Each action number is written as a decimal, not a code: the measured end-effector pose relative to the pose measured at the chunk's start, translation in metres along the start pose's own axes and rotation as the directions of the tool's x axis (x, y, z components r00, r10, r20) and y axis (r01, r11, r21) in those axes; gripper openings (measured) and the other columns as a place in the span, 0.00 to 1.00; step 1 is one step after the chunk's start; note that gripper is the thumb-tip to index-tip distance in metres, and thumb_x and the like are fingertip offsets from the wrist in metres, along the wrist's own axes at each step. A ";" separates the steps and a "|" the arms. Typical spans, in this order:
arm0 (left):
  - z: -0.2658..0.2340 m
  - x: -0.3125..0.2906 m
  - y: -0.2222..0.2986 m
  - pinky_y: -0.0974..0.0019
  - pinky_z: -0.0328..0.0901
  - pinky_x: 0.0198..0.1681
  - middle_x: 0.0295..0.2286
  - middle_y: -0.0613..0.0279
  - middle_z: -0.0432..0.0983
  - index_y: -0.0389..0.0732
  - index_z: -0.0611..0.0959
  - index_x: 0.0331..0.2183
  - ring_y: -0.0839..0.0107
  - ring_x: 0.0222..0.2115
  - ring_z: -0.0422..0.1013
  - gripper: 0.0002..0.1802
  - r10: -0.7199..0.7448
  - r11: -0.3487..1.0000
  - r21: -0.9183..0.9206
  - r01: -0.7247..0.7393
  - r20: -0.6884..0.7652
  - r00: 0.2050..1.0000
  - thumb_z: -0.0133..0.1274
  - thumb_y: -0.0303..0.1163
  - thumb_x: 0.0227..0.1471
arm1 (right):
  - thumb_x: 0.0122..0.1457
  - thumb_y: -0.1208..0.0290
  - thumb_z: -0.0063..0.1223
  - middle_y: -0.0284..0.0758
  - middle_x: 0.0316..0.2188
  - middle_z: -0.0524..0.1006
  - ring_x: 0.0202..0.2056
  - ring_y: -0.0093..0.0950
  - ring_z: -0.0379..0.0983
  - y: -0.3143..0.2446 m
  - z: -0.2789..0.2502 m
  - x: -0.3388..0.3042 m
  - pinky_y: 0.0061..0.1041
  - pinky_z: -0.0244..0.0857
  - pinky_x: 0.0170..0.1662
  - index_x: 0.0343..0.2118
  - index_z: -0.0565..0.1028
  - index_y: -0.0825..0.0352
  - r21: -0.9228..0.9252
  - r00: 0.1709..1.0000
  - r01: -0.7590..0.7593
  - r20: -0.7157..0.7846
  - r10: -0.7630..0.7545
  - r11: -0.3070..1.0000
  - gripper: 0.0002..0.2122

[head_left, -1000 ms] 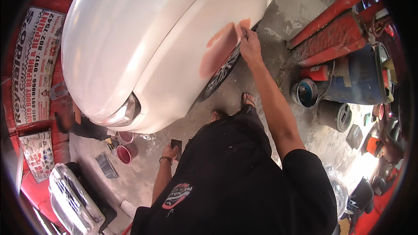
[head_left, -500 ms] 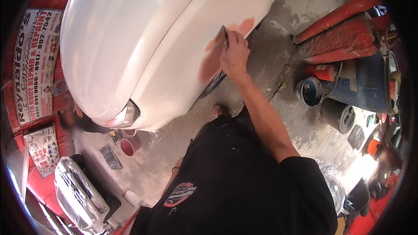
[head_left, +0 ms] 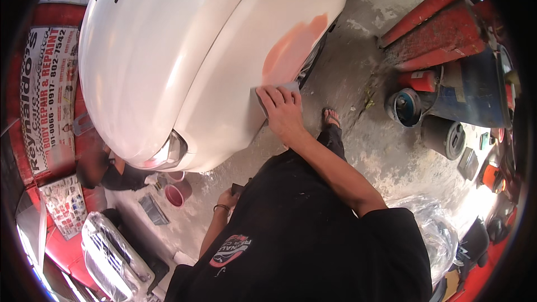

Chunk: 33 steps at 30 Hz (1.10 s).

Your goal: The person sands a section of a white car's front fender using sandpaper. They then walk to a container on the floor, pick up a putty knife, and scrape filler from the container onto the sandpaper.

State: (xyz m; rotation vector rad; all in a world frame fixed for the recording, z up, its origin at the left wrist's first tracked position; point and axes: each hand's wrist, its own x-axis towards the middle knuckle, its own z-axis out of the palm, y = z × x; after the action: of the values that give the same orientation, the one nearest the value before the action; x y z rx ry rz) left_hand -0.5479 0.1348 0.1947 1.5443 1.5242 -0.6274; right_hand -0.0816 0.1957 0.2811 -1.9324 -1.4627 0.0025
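My right hand (head_left: 283, 113) presses a grey sheet of sandpaper (head_left: 291, 86) flat against the white car fender (head_left: 224, 100), with its fingers bent over the sheet. Just beyond the fingers lies a salmon-red patch (head_left: 293, 47) on the paintwork, above the wheel arch. Low beside my black shirt, my left hand (head_left: 226, 199) is closed round a small dark piece (head_left: 239, 188), partly hidden by the shirt. The car's headlight (head_left: 174, 151) sits to the left of my right hand, at the fender's front end.
Another person (head_left: 120, 173) is low at the left by the car's front, near a pink bucket (head_left: 178, 194). A plastic-wrapped car part (head_left: 114, 257) lies lower left. Red metal posts (head_left: 430, 28), an open can (head_left: 406, 107) and a dark bucket (head_left: 443, 137) stand at right.
My right hand has slid with the sandpaper toward the fender's front, off the red patch. My left hand has come further into view. My foot shows further right.
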 end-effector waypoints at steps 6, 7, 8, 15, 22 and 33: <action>-0.017 -0.011 0.064 0.48 0.73 0.54 0.45 0.42 0.86 0.40 0.86 0.51 0.46 0.50 0.81 0.23 -0.026 1.000 -0.017 0.025 -0.078 0.997 0.60 0.44 0.60 | 0.65 0.72 0.53 0.37 0.61 0.74 0.61 0.45 0.70 0.069 -0.042 0.061 0.53 0.60 0.62 0.63 0.73 0.53 0.166 0.905 -0.422 0.023 0.424 0.891 0.23; -0.020 -0.012 0.074 0.48 0.73 0.54 0.45 0.42 0.86 0.40 0.86 0.52 0.46 0.50 0.81 0.23 -0.032 0.999 -0.041 0.029 -0.069 0.997 0.60 0.44 0.60 | 0.68 0.71 0.51 0.38 0.61 0.74 0.61 0.47 0.69 0.090 -0.044 0.082 0.55 0.61 0.62 0.64 0.73 0.53 0.292 0.862 -0.487 0.006 0.507 0.823 0.21; -0.015 -0.001 0.063 0.48 0.73 0.54 0.45 0.42 0.85 0.39 0.86 0.52 0.46 0.51 0.80 0.24 0.008 1.000 -0.005 -0.008 -0.068 0.998 0.60 0.44 0.60 | 0.69 0.71 0.50 0.38 0.61 0.74 0.61 0.48 0.69 0.108 -0.044 0.098 0.56 0.62 0.61 0.64 0.73 0.53 0.276 0.852 -0.499 -0.019 0.524 0.821 0.21; 0.107 0.052 -0.093 0.47 0.71 0.57 0.49 0.38 0.83 0.39 0.84 0.56 0.40 0.55 0.77 0.30 0.070 0.996 -0.046 -0.071 -0.019 0.997 0.56 0.51 0.63 | 0.69 0.70 0.49 0.39 0.63 0.72 0.61 0.50 0.68 0.083 -0.041 0.120 0.55 0.60 0.63 0.65 0.72 0.54 0.175 0.890 -0.447 -0.016 0.457 0.877 0.22; 0.103 0.064 -0.091 0.47 0.71 0.57 0.49 0.39 0.83 0.40 0.84 0.56 0.42 0.55 0.77 0.29 0.120 0.993 -0.016 -0.119 0.092 0.988 0.56 0.50 0.63 | 0.56 0.76 0.55 0.39 0.61 0.73 0.60 0.44 0.68 0.019 -0.005 0.017 0.49 0.57 0.63 0.66 0.71 0.61 -0.019 0.996 -0.064 -0.065 0.062 0.998 0.31; 0.003 0.011 0.072 0.47 0.72 0.55 0.49 0.41 0.84 0.42 0.84 0.56 0.43 0.53 0.79 0.26 0.125 0.991 -0.040 -0.129 -0.094 0.988 0.59 0.46 0.62 | 0.68 0.74 0.48 0.35 0.62 0.74 0.61 0.45 0.69 0.084 -0.052 0.092 0.51 0.58 0.63 0.63 0.74 0.52 0.146 0.937 -0.346 -0.001 0.349 0.927 0.21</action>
State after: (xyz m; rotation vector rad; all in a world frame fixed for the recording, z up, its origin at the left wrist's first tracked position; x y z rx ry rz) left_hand -0.4765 0.1464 0.1995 1.6396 1.4834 -0.4522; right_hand 0.0435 0.2367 0.3127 -2.0373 -1.0535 0.2358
